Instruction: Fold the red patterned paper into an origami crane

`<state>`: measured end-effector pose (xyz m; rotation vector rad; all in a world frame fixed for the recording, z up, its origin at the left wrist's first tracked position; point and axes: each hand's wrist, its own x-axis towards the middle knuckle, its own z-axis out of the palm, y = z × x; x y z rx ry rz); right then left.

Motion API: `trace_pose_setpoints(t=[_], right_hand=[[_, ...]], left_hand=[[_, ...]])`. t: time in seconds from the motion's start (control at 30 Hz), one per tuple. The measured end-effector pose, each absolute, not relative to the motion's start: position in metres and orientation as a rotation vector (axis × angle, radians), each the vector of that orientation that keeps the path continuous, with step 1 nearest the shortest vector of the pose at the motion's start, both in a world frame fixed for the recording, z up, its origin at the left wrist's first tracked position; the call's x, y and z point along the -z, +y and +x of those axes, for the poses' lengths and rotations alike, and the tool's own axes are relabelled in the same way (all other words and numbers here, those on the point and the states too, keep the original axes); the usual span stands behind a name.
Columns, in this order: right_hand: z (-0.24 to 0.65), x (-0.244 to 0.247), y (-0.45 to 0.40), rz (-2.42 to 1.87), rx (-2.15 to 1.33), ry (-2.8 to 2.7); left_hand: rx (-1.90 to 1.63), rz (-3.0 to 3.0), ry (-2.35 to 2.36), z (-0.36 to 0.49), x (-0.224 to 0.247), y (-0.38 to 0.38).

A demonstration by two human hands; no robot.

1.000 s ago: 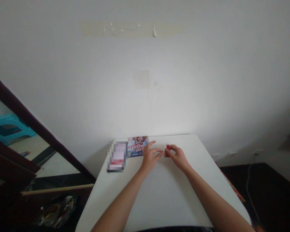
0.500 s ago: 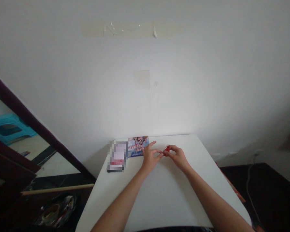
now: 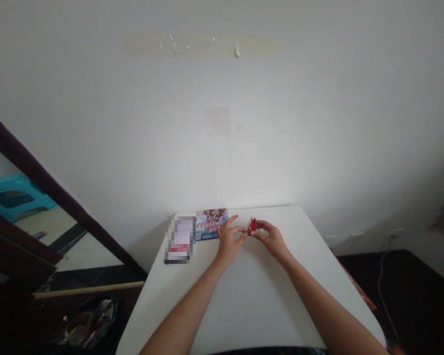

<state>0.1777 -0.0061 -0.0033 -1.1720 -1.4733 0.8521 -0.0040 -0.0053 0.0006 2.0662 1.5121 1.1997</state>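
Observation:
A small red object with thin pointed bits at its top is above the far part of the white table. Its exact kind is too small to make out. My right hand grips it from the right between thumb and index finger. From the left, the thumb and index finger of my left hand pinch at its lower edge, while the other fingers stretch out over the corner of a blue printed booklet. What exactly lies between the left fingertips is hidden.
Left of the booklet lies a phone, blurred out. A white wall rises behind the table. To the left are a dark-framed mirror, showing a blue stool, and a bag of odds and ends. A cable hangs at right.
The red object has turned more upright and shifted slightly left, showing more of itself above the fingers. My right fingers have tilted with it; my left hand has barely moved.

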Motion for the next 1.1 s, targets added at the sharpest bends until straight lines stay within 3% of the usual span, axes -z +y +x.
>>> trace_pose_setpoints(t=[0.53,0.8,1.1], right_hand=[[0.18,0.005,-0.006,-1.182,-0.905,-1.507],[0.183,0.01,-0.004,-1.25,-0.635,-1.699],[0.174,0.028,-0.008,-1.561,-0.263,-1.851]], left_hand=[[-1.135,1.977,1.631,-0.002,-0.001,-0.004],[-1.096,1.992,1.655,-0.003,-0.008,-0.007],[-0.782,2.152,1.86,-0.001,0.003,-0.01]])
